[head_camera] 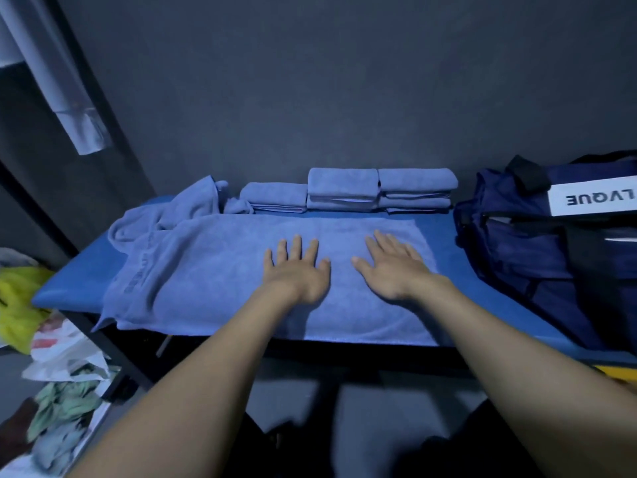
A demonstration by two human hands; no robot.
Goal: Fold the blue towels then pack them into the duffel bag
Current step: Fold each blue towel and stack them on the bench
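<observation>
A person's two bare arms reach forward over a blue padded surface point(72, 288) set against a dark grey wall. Both hands lie flat, palms down, fingers straight and spread, on a blue towel point(220, 270) laid out across the middle of the surface. The left hand point(296, 270) and the right hand point(393, 270) sit side by side near the towel's centre, close but apart.

The towel's near edge hangs just over the near edge of the surface. Its left end is rumpled and droops past the near left corner. Its right edge stops short of a navy duffel bag point(537, 257), leaving a strip of bare surface between them. The duffel bag fills the right end of the surface, its top open, with a white label facing up.

Along the far edge, against the wall, stands a row of folded blue towels point(348, 191): one low stack at left, two taller stacks at right. Left of that row lies a crumpled blue towel point(193, 201), touching the spread towel's far left corner.

On the floor to the left lie a yellow plastic bag point(17, 305) and white plastic bags point(65, 353).
</observation>
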